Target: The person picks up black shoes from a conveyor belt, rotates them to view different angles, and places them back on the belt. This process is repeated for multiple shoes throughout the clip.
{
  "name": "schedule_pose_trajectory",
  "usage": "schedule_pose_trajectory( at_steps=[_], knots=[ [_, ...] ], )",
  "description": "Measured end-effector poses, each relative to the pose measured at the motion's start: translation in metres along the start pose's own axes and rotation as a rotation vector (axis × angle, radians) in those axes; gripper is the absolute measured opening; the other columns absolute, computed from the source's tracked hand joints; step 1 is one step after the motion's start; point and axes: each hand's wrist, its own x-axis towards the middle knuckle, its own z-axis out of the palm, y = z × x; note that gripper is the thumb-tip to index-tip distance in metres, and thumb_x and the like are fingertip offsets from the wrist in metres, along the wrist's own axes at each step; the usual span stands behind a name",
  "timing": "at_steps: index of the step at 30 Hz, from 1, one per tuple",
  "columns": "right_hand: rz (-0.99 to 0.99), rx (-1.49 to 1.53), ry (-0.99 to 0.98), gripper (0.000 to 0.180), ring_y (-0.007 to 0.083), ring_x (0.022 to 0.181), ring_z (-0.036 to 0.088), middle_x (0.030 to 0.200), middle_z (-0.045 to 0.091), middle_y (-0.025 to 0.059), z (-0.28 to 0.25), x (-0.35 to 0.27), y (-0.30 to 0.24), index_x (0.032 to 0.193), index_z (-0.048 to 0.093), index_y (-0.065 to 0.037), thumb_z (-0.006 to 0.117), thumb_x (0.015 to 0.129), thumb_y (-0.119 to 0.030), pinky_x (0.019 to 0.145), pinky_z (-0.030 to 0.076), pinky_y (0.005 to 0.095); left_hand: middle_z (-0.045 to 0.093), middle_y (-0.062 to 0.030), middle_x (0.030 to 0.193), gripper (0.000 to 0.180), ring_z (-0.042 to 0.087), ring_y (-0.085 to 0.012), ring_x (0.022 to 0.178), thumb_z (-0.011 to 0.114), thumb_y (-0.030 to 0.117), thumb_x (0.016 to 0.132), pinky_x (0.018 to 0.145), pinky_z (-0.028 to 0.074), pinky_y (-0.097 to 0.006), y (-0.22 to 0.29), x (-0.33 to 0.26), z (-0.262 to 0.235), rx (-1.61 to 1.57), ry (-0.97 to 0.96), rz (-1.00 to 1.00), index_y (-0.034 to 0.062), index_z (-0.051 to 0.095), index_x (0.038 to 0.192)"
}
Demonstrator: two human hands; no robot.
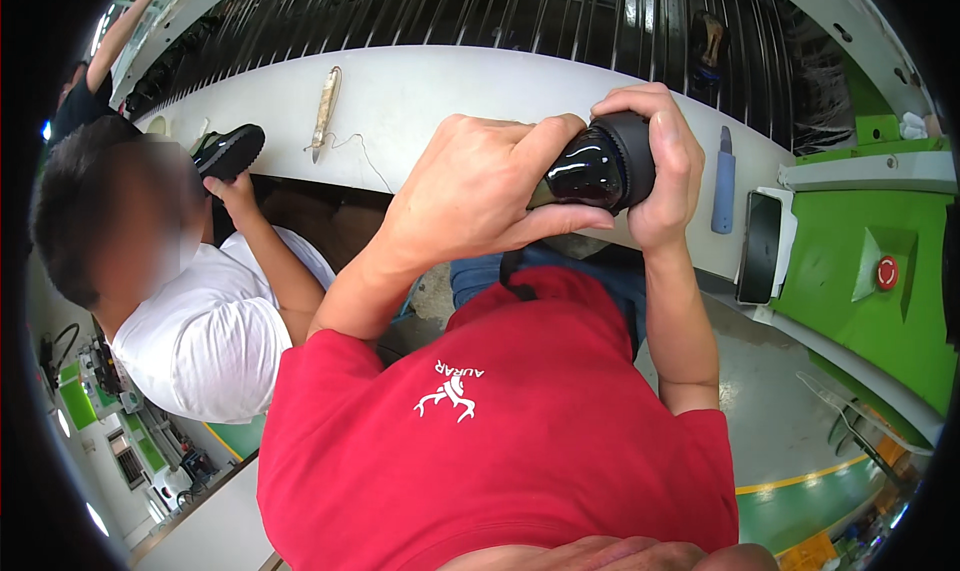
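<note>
Head view: my left hand (480, 196) and right hand (665, 166) both grip the glossy black shoe (600, 166) (at 12 o'clock), above the white desk (430, 96). I should keep my thumbs firm, so it will not slip.

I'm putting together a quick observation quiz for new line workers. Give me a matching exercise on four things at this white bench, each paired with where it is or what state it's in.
Things:
1. glossy black shoe
2. black sneaker
3. pale blue tool
4. red round button

Places or states:
A. lying on the white bench, to the right of the person's hands
B. on the green machine housing
C. held up between the left hand and right hand
D. under a co-worker's hand at the bench's left end

Pairs: 1-C, 2-D, 3-A, 4-B
</note>
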Motion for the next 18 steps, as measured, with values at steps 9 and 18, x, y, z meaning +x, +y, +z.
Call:
schedule_pose_trajectory(
  at_steps=[9,18],
  knots=[
    [-0.07,-0.111,-0.018,0.051,0.0274,0.093,0.067,0.102,0.071,0.0174,-0.002,-0.003,0.0,0.101,0.073,0.005,0.039,0.108,-0.033,0.086,0.052,0.039,0.072,-0.0116,0.077,0.071,0.073,-0.0328,0.065,0.091,0.055,0.086,0.058,0.055,-0.039,0.0,-0.002,-0.001,0.01,-0.029,0.036,-0.0001,0.067,0.123],
    [-0.221,-0.252,-0.133,0.044,0.0304,0.09,0.069,0.098,0.07,0.0194,-0.003,-0.001,-0.008,0.102,0.073,0.004,0.044,0.104,-0.029,0.083,0.055,0.0425,0.071,-0.0093,0.076,0.07,0.074,-0.0306,0.068,0.094,0.05,0.083,0.06,0.057,-0.039,0.001,-0.016,0.008,-0.114,0.105,0.042,-0.0002,0.067,0.125]
  ],
)
